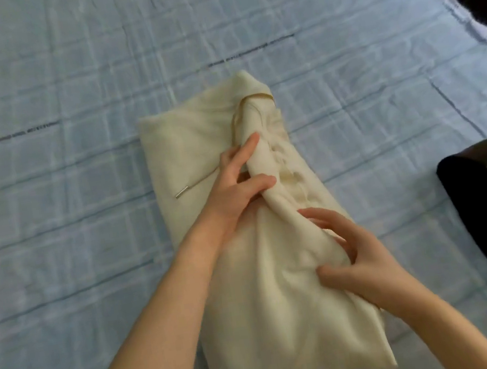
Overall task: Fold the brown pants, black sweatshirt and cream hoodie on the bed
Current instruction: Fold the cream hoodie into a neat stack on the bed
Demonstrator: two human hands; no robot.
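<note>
- Cream hoodie [289,320] lies lengthwise on the bed [45,88], one end closest to the camera and the other pointing away. It is folded narrow, with a raised ridge of cloth running up its middle.
- Right grip [351,250], a bare hand, pinches a bunch of hoodie cloth between thumb and curled fingers at the nearer part of the ridge.
- Left grip [236,185], farther up, closes thumb and fingers round the ridge, the index finger stretched along it.
- Drawstring [200,181] with a metal tip [181,192] lies on the hoodie's left panel, just beside the left grip.
- Black sweatshirt [467,196] sits at the bed's right edge, apart from the hoodie, with a pale patch showing on it.
- Bed cover is light blue, checked and creased.
</note>
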